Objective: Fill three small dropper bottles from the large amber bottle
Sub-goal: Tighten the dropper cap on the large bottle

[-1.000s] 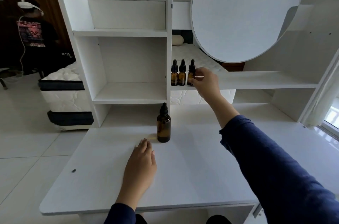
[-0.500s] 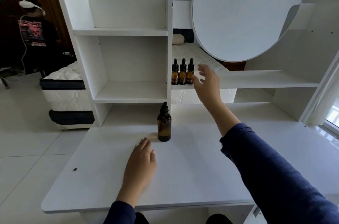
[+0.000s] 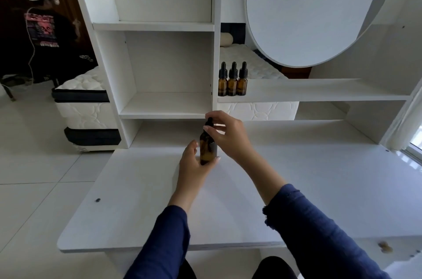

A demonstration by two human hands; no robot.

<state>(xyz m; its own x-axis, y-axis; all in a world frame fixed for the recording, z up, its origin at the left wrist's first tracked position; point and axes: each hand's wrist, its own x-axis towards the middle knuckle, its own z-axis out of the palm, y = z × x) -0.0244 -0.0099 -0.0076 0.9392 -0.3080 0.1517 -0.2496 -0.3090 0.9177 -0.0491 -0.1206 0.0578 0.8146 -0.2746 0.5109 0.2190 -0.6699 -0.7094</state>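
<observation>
Left hand grips the large amber bottle low down while right hand pinches its dropper cap

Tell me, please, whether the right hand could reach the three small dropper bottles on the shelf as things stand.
Probably yes, once freed: the right hand pinches the cap of the large amber bottle, but nothing stands between it and the small dropper bottles on the shelf.
</observation>
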